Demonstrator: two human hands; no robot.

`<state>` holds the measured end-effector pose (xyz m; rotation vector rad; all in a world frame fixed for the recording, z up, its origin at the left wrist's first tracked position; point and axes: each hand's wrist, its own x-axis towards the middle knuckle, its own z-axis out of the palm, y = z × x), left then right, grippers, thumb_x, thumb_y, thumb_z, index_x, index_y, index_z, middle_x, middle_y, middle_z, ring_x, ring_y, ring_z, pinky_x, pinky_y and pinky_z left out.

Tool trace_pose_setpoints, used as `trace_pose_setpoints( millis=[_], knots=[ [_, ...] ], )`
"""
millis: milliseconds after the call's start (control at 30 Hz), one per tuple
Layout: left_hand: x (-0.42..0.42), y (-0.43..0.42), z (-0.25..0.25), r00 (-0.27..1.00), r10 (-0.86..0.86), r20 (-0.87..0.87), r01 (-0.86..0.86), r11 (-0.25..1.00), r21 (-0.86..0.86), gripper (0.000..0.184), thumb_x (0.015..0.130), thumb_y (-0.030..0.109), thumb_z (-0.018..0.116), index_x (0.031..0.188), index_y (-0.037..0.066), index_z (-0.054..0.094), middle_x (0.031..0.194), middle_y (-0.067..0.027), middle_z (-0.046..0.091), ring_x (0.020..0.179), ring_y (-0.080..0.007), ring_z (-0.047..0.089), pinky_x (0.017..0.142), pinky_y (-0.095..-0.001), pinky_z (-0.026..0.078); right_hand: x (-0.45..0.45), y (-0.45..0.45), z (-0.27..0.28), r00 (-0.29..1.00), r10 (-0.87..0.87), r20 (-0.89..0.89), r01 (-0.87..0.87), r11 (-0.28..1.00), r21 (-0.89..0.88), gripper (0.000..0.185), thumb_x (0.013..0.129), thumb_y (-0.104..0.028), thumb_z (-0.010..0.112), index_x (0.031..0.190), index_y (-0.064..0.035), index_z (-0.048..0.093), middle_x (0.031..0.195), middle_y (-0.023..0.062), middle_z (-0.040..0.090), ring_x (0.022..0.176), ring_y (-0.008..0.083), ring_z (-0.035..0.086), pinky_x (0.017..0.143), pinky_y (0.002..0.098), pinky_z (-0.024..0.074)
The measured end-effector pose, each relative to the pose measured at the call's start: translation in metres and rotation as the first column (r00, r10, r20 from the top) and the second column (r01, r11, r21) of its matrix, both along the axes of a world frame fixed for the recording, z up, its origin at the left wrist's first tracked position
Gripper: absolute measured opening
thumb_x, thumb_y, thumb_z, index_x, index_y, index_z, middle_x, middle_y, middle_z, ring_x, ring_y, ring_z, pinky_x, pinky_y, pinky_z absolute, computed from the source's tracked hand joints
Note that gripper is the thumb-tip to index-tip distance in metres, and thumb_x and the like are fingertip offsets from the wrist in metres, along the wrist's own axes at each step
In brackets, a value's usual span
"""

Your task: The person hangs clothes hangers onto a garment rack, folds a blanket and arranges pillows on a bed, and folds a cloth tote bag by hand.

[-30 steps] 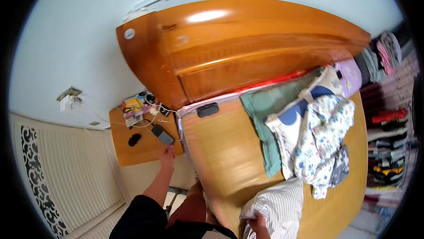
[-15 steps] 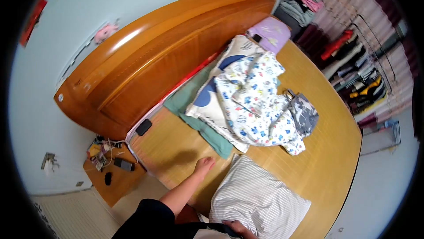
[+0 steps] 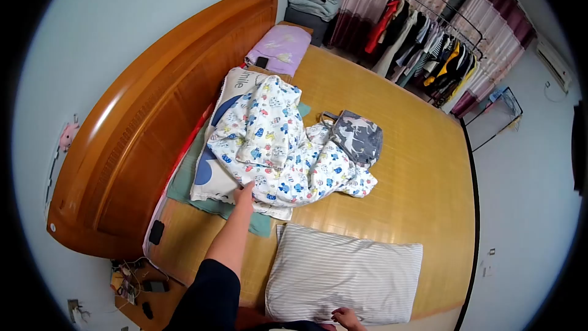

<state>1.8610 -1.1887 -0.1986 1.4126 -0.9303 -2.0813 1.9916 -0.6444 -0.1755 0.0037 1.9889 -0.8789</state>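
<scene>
A white quilt [image 3: 288, 175] with small blue and red prints lies bunched over a cream and blue pillow [image 3: 211, 178]. At the quilt's near edge is my left hand [image 3: 244, 192], its fingers closed on the fabric and partly hidden. Below it, a grey-and-white striped pillow [image 3: 346, 273] lies flat near my body. My right hand [image 3: 346, 317] is over that pillow's near edge, loosely curled with fingers apart and nothing in them. A grey patterned cloth bag [image 3: 358, 138] rests against the quilt's right side.
Under the pillow spreads a green cloth [image 3: 260, 224] on the bed mat [image 3: 416, 178]. The wooden headboard [image 3: 165, 123] rises at left. A folded purple quilt [image 3: 282, 48], a black phone [image 3: 157, 232], a cluttered nightstand [image 3: 162, 303] and a clothes rack [image 3: 441, 9] are around.
My left hand has moved forward from above the bare mat to the printed quilt's edge. The view has turned, showing more of the striped pillow and my right hand.
</scene>
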Motion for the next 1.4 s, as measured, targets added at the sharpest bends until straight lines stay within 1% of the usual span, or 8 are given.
trace_pose_setpoints(
  millis=[267, 333, 500, 633, 767, 967, 1133, 1400],
  knots=[
    [0.056, 0.085, 0.118, 0.789, -0.152, -0.595, 0.293, 0.945, 0.146, 0.055, 0.071, -0.001, 0.054, 0.124, 0.003, 0.04, 0.12, -0.0113, 0.049, 0.11, -0.0249, 0.049, 0.093, -0.0415, 0.041, -0.037, -0.042, 0.01, 0.914, -0.289, 0.283, 0.327, 0.94, -0.097, 0.024, 0.085, -0.018, 0.055, 0.092, 0.0038, 0.061, 0.078, 0.0081, 0.063, 0.067, 0.0139, 0.059, 0.061, 0.0253, 0.0477],
    [0.095, 0.132, 0.155, 0.771, -0.248, -0.586, 0.443, 0.87, 0.215, 0.065, 0.069, -0.004, 0.051, 0.131, 0.004, 0.033, 0.126, -0.0103, 0.045, 0.117, -0.0265, 0.044, 0.098, -0.044, 0.037, -0.059, -0.053, -0.009, 0.81, -0.279, 0.516, 0.542, 0.691, -0.478, 0.032, 0.089, -0.03, 0.05, 0.09, 0.0001, 0.06, 0.09, 0.0117, 0.061, 0.079, 0.0203, 0.057, 0.07, 0.0324, 0.0457],
    [0.197, 0.22, 0.151, 0.491, -0.638, -0.593, 0.843, 0.52, 0.138, 0.055, 0.071, -0.002, 0.063, 0.122, 0.003, 0.045, 0.111, -0.0065, 0.057, 0.106, -0.0209, 0.053, 0.094, -0.0362, 0.04, -0.119, -0.147, 0.07, 0.491, -0.244, 0.836, 0.853, 0.328, -0.405, 0.086, 0.081, -0.067, 0.036, 0.136, -0.0013, 0.025, 0.13, 0.0182, 0.042, 0.118, 0.0342, 0.042, 0.099, 0.0489, 0.0312],
    [0.219, 0.233, 0.157, 0.591, -0.566, -0.574, 0.774, 0.599, 0.207, 0.044, 0.075, -0.003, 0.058, 0.117, 0.003, 0.048, 0.106, -0.0052, 0.057, 0.098, -0.017, 0.055, 0.086, -0.0314, 0.044, -0.136, -0.184, 0.07, 0.809, -0.475, 0.346, 0.58, 0.737, -0.347, 0.044, 0.085, -0.021, 0.056, 0.119, 0.0054, 0.046, 0.106, 0.0179, 0.058, 0.089, 0.0278, 0.061, 0.077, 0.0388, 0.0502],
    [0.198, 0.191, 0.184, 0.782, -0.483, -0.393, 0.564, 0.818, 0.116, 0.06, 0.072, -0.005, 0.051, 0.129, 0.001, 0.03, 0.126, -0.0133, 0.043, 0.114, -0.0273, 0.046, 0.097, -0.0418, 0.037, -0.203, -0.166, 0.063, 0.762, -0.637, 0.117, 0.599, 0.623, -0.503, 0.031, 0.083, -0.011, 0.057, 0.11, 0.0046, 0.052, 0.095, 0.0129, 0.061, 0.079, 0.0231, 0.061, 0.069, 0.0362, 0.0505],
    [0.164, 0.195, 0.266, 0.674, -0.589, -0.446, 0.553, 0.802, -0.225, 0.05, 0.074, -0.001, 0.055, 0.122, -0.002, 0.041, 0.115, -0.0099, 0.052, 0.108, -0.0208, 0.05, 0.091, -0.0321, 0.041, -0.195, -0.092, 0.308, 0.472, -0.669, -0.574, -0.084, 0.614, -0.785, 0.021, 0.083, -0.005, 0.056, 0.102, 0.0038, 0.058, 0.093, 0.0048, 0.06, 0.084, 0.0094, 0.053, 0.074, 0.0234, 0.0421],
    [0.153, 0.214, 0.29, 0.707, -0.487, -0.513, 0.345, 0.87, -0.352, 0.056, 0.07, 0.009, 0.059, 0.122, -0.004, 0.04, 0.113, -0.0115, 0.053, 0.105, -0.0227, 0.052, 0.093, -0.0339, 0.039, -0.11, -0.008, 0.337, 0.267, -0.689, -0.674, -0.225, 0.635, -0.739, 0.046, 0.072, 0.002, 0.052, 0.117, 0.0045, 0.046, 0.116, 0.016, 0.052, 0.108, 0.0261, 0.05, 0.093, 0.039, 0.0377],
    [0.17, 0.234, 0.183, 0.772, -0.633, -0.058, 0.616, 0.767, -0.178, 0.033, 0.082, 0.01, 0.058, 0.11, -0.007, 0.053, 0.106, -0.0084, 0.059, 0.093, -0.0143, 0.056, 0.083, -0.0275, 0.043, -0.074, 0.063, 0.172, 0.768, -0.307, -0.562, 0.208, 0.95, -0.235, 0.027, 0.076, -0.017, 0.051, 0.089, 0.0065, 0.053, 0.071, 0.016, 0.06, 0.063, 0.0228, 0.058, 0.058, 0.0385, 0.0452]
  ],
)
